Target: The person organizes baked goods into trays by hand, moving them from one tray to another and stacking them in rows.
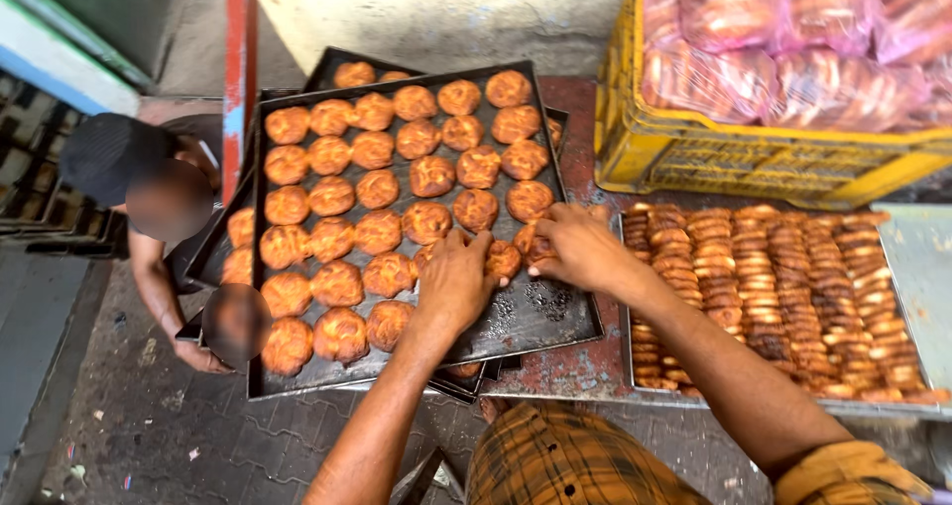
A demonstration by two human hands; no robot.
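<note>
Left hand [458, 279]: fingers curled down over a bun [503, 258] near the right edge of the dark baking tray [540, 317]; whether they pinch it cannot be told.
Right hand [578, 245]: closed on a bun mostly hidden beneath it.
Tray: stacked on others, lower ones largely covered.
Metal pan of stacked biscuits [783, 287]: right, far end cut off.
Yellow crate [694, 153]: bagged goods, blurred.

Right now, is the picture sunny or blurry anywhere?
Head view: soft, even daylight with no hard shadows; the round golden-brown pastries on the dark metal baking tray look sharp, both hands too; two smudged patches blur the crouching person; edges bend slightly.
</note>
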